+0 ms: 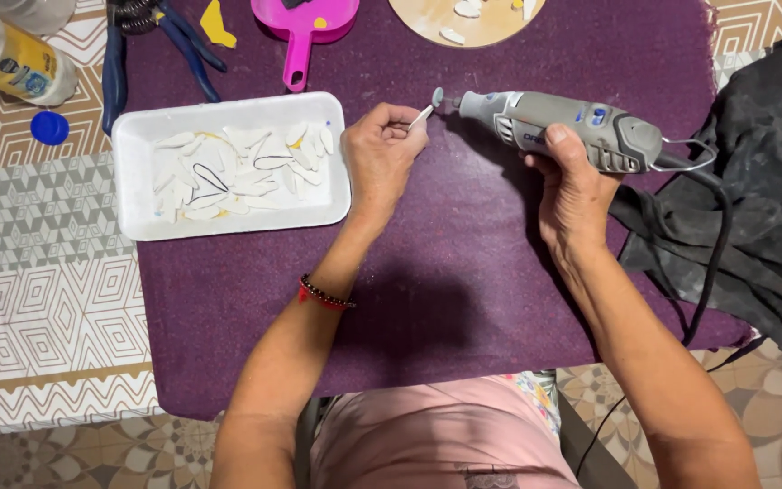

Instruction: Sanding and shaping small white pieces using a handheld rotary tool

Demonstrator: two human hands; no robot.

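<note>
Head view looks down on a purple cloth (pixel 463 272) over a patterned table, with a dark grey rag (pixel 753 235) at its right edge and a white foam tray (pixel 138 226) of pale cut pieces at its left. Across the middle, the right hand (pixel 572 181) is wrapped around a grey corded rotary tool (pixel 563 127), whose tip points left. Smallest, a thin white piece (pixel 423 114) is pinched in the left hand (pixel 382 154), touching the tool's grinding bit (pixel 438 96).
</note>
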